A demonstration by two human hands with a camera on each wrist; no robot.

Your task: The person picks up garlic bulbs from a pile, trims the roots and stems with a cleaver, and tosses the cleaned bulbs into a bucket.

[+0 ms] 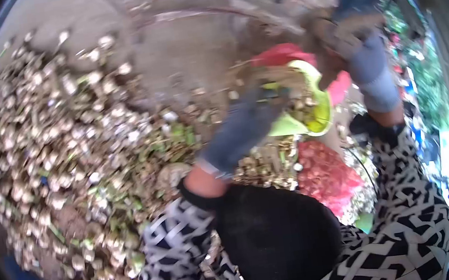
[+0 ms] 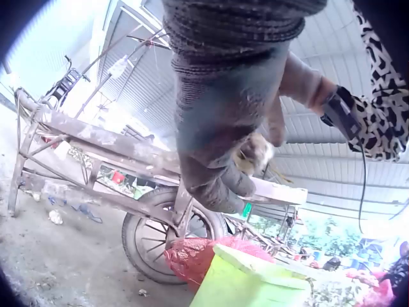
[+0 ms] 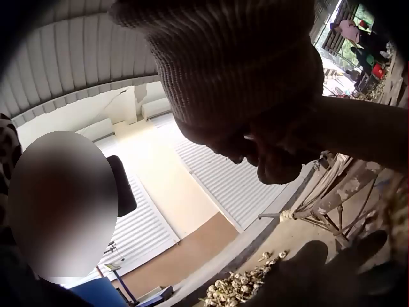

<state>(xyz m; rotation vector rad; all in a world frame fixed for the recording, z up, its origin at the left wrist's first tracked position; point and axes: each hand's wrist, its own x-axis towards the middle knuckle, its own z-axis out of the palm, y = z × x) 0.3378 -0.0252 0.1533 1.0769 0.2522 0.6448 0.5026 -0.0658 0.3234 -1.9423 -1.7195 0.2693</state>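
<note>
My left hand (image 1: 250, 119), in a grey-blue knit glove, reaches over the yellow-green bucket (image 1: 320, 113) and is blurred in the head view. In the left wrist view its fingers bend around a pale, brownish garlic bulb (image 2: 255, 153) with dry strands sticking out. My right hand (image 1: 360, 48), also gloved, is lifted beyond the bucket's right side. From the right wrist, the hand (image 3: 236, 96) is dark, with its fingertips (image 3: 278, 169) curled inward; I cannot tell what it holds. Garlic trimmings lie inside the bucket.
A broad heap of garlic bulbs (image 1: 67, 149) with stalks covers the ground at left. Red mesh bags (image 1: 325, 175) lie by the bucket. A wooden cart (image 2: 102, 141) with a spoked wheel (image 2: 169, 233) stands ahead. A black round shape (image 1: 279, 234) sits between my patterned sleeves.
</note>
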